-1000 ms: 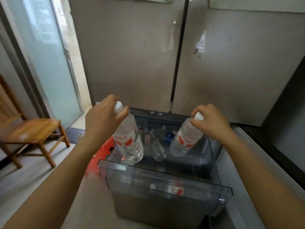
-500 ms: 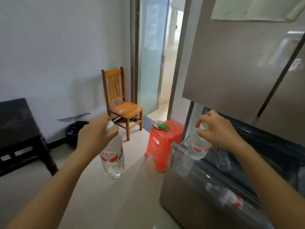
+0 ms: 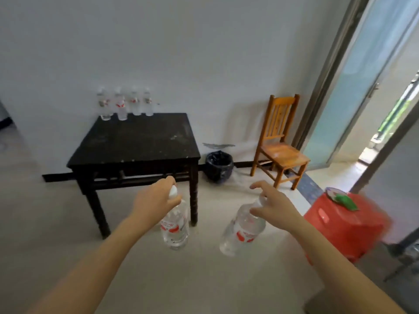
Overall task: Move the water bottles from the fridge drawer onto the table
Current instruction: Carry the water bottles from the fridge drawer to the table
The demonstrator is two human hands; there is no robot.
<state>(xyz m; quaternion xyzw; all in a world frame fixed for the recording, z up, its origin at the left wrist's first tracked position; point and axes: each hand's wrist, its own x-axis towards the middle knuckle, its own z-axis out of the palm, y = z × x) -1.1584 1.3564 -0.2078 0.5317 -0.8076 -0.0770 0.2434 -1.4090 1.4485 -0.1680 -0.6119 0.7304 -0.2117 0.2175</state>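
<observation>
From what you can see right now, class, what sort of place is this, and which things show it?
Probably a plain room in a home: a dark wooden table against the wall, a wooden chair beside a glass door, and a bin lined with a black bag.

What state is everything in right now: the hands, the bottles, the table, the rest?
left hand, gripping the top of the left bottle.
right hand, gripping the top of the right bottle.
left bottle, capped, hanging upright in the air.
right bottle, hanging tilted in the air.
four bottles, standing upright at the back edge of the table.
bin, lined with a black bag.
glass door, open.
</observation>
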